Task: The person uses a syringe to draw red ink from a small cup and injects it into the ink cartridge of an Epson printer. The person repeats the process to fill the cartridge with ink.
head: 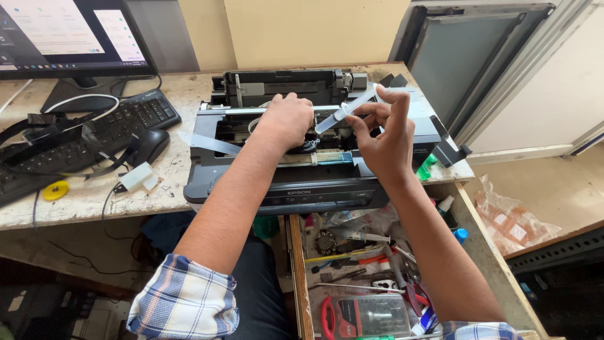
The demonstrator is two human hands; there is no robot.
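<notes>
A single view is given from a head-worn camera, angled downward and forward over a worn desk (94,195). The opened printer (296,182) is seen close, centred, with an open tool drawer (358,277) caught beneath at the lower edge.

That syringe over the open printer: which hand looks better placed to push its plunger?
The right hand, probably. It already holds the syringe by its fingers, near the upper plunger end, tip angled down into the printer. The left hand rests inside the printer beside the tip, seemingly steadying parts there.
</notes>
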